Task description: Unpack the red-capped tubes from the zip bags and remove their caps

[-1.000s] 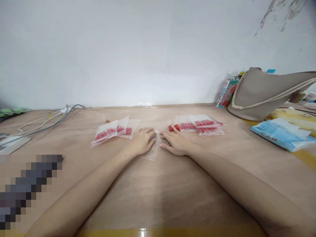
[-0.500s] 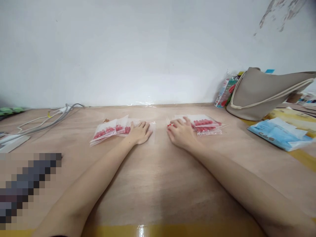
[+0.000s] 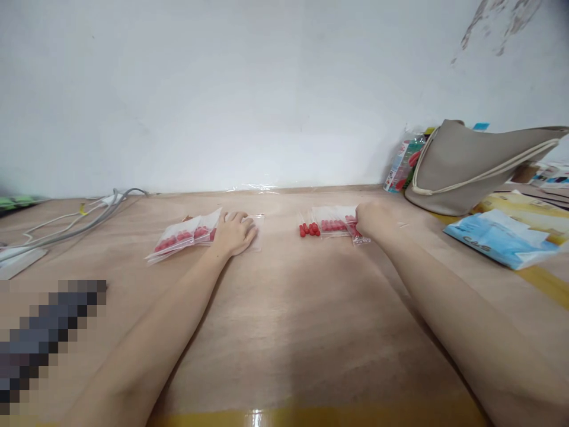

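My left hand [image 3: 235, 233] lies over the right end of a fanned row of clear zip bags [image 3: 173, 238] holding red-tipped pieces. Its fingers are slightly bent and a little apart, resting on the plastic. My right hand [image 3: 376, 218] is closed at the right end of another group of zip bags [image 3: 334, 225] with red contents; its fingertips are hidden behind the hand. Beside that group, to the left, several thin sticks with red tips [image 3: 310, 229] lie together on the table [image 3: 275, 308].
A grey bag with cream cord [image 3: 462, 172] stands at the back right, beside a plastic package [image 3: 402, 166]. Blue tissue packs [image 3: 500, 237] lie in front. Cables [image 3: 102, 210] run along the left; a blurred dark object [image 3: 48, 332] is nearer. A wall [image 3: 267, 95] borders the back.
My right hand has moved right off the red-tipped sticks, uncovering them, and has closed at the bags' right end. My left hand and its bags have shifted slightly left, with its fingers drawn in.
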A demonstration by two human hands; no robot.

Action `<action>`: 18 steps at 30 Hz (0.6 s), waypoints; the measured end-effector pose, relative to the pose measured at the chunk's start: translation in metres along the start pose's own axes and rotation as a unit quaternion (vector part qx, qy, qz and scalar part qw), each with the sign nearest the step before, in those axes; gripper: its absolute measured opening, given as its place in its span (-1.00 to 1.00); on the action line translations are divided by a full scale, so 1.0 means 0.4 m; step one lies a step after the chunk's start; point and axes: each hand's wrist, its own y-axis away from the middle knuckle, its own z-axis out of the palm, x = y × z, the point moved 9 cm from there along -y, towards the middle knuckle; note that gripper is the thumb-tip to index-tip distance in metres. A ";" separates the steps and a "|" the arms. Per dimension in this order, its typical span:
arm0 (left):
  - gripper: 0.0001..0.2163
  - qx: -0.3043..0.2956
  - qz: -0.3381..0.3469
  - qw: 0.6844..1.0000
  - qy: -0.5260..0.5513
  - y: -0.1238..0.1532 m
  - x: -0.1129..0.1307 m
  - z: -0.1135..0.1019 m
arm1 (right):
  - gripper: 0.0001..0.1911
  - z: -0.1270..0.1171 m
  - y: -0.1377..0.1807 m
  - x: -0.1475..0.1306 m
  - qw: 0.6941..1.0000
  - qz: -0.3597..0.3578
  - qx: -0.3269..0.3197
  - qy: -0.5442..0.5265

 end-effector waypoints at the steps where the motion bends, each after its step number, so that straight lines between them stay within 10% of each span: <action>1: -0.64 0.040 0.015 0.999 -0.010 0.002 0.013 -0.022 | -0.84 -0.011 0.000 0.003 1.000 0.006 0.025 -0.002; 9: -0.68 0.200 -0.014 0.977 0.067 0.027 0.064 -0.142 | -0.79 -0.170 0.064 0.015 0.916 0.060 0.306 -0.252; 14: -0.62 0.236 -0.071 0.924 0.294 0.036 0.054 -0.175 | -0.91 -0.025 0.060 -0.144 0.783 0.035 0.028 -0.620; 16: -0.60 0.203 -0.089 0.901 0.374 0.040 0.057 -0.159 | -0.93 0.062 0.092 -0.231 0.678 0.072 -0.119 -0.722; 18: -0.61 0.141 -0.069 0.906 0.392 0.052 0.088 -0.138 | -0.88 0.102 0.124 -0.282 0.649 0.077 -0.166 -0.738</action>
